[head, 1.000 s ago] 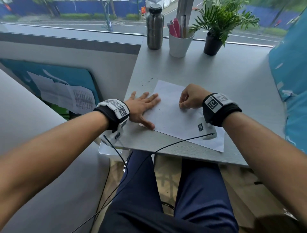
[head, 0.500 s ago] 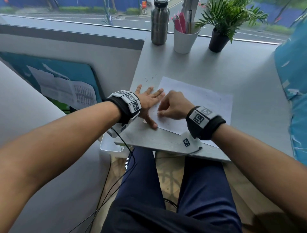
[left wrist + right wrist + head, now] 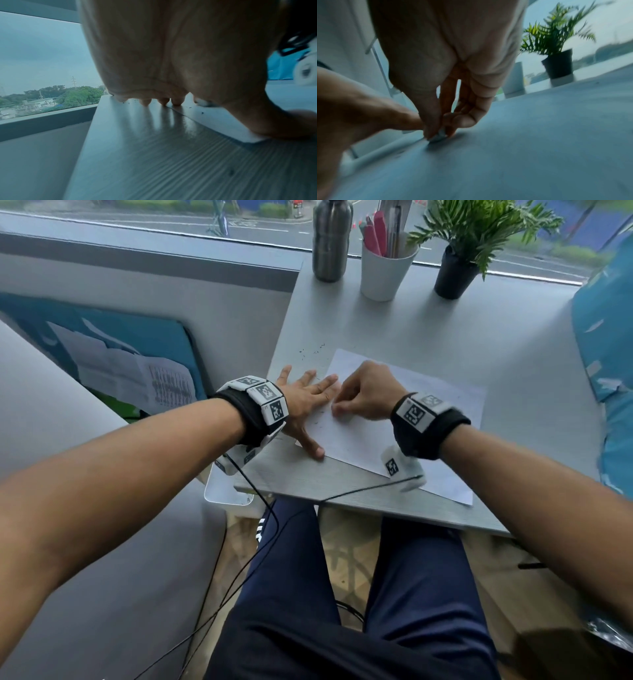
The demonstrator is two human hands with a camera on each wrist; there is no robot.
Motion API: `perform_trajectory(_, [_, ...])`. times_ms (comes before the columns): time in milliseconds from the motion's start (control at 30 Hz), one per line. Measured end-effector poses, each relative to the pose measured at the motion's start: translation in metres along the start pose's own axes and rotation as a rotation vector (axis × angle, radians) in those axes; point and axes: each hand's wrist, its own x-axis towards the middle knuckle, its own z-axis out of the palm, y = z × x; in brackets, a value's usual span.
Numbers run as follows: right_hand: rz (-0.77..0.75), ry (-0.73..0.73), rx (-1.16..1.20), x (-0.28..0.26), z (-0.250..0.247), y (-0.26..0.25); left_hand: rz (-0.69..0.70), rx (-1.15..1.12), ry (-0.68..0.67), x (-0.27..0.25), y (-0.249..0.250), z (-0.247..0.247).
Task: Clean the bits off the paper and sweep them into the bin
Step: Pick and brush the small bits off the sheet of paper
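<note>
A white paper (image 3: 411, 436) lies on the grey table (image 3: 445, 330). My left hand (image 3: 318, 392) lies flat with spread fingers on the paper's left edge. My right hand (image 3: 337, 409) is curled just to its right, and its fingertips pinch a small pale object (image 3: 438, 135) against the paper (image 3: 530, 135). Dark bits (image 3: 311, 353) are scattered on the table beyond the left hand, and a few bits (image 3: 202, 112) lie on the paper (image 3: 223, 121) near the left hand (image 3: 163, 100). A white bin (image 3: 226, 491) shows below the table's near left corner.
At the table's far edge stand a steel bottle (image 3: 331, 241), a white cup of pens (image 3: 387, 268) and a potted plant (image 3: 457, 273). A black cable (image 3: 359, 491) runs over the near edge. Blue fabric (image 3: 606, 354) lies to the right, and my legs are under the table.
My right hand has slid left across the paper until it sits beside the left hand's fingers. The left hand has stayed flat on the paper's edge.
</note>
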Motion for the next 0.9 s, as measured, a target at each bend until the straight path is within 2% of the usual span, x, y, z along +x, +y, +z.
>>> perform_trajectory(67, [0.033, 0.084, 0.013, 0.004, 0.002, 0.001, -0.001, -0.002, 0.005, 0.0, 0.0, 0.0])
perform_trajectory(100, [0.036, 0.064, 0.026, -0.002, 0.006, -0.001, 0.0, -0.003, 0.0, 0.0, 0.0, 0.0])
perform_trajectory(233, [-0.042, -0.183, -0.016, -0.031, 0.015, -0.012, 0.002, 0.014, -0.008, 0.002, -0.002, 0.002])
perform_trajectory(267, [-0.042, -0.181, -0.019, -0.027, 0.013, -0.01, 0.002, 0.013, -0.008, 0.002, -0.002, 0.002])
perform_trajectory(400, [0.044, 0.049, 0.045, -0.002, 0.003, 0.003, -0.003, 0.005, -0.008, 0.001, -0.001, 0.001])
perform_trajectory(433, [0.046, 0.035, 0.046, -0.004, 0.005, 0.002, -0.005, 0.004, -0.01, 0.001, -0.001, 0.001])
perform_trajectory(567, [-0.057, -0.198, -0.005, -0.03, 0.014, -0.009, -0.004, 0.01, -0.019, 0.0, -0.002, 0.0])
perform_trajectory(600, [-0.058, -0.184, -0.004, -0.027, 0.012, -0.007, -0.007, 0.011, -0.023, -0.001, -0.002, 0.0])
perform_trajectory(700, [0.004, -0.005, 0.041, -0.011, 0.004, 0.002, -0.014, 0.014, -0.021, 0.0, 0.001, -0.002])
perform_trajectory(733, [0.009, 0.005, 0.047, -0.011, 0.005, 0.002, -0.017, 0.016, -0.022, -0.001, 0.001, -0.001])
perform_trajectory(833, [-0.063, -0.156, 0.002, -0.029, 0.013, -0.007, -0.021, 0.02, -0.02, 0.0, -0.001, 0.0])
perform_trajectory(900, [-0.08, -0.183, -0.007, -0.03, 0.012, -0.005, -0.017, 0.021, -0.015, 0.0, -0.002, 0.0])
